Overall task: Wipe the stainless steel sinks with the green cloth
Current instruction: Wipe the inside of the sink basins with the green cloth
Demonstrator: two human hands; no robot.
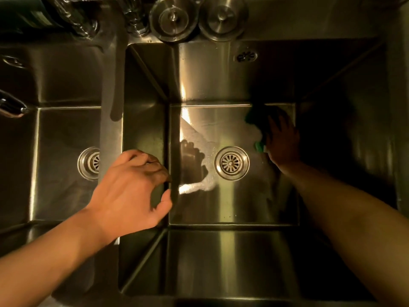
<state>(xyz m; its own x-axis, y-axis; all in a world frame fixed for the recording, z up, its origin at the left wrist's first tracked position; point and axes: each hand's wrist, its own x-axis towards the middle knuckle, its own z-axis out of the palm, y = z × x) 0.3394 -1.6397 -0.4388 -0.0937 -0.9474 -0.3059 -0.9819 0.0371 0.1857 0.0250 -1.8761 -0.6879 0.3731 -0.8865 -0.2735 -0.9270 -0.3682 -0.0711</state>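
Two stainless steel sinks sit side by side: the right sink (221,207) fills the middle of the view, the left sink (62,134) lies at the left. My right hand (282,138) presses flat on the green cloth (254,117) on the right sink's floor, near its far right corner, in deep shadow. The cloth shows at the hand's left and far side. A pale wet streak runs from the cloth toward the drain (231,163). My left hand (130,191) rests with curled fingers on the divider (110,85) between the sinks and holds nothing.
Two round metal strainer plugs (174,17) (222,16) sit on the back ledge. A faucet spout (12,107) reaches over the left sink, which has its own drain (89,162). An overflow grille (246,56) is on the right sink's back wall. Dark objects stand at the far left.
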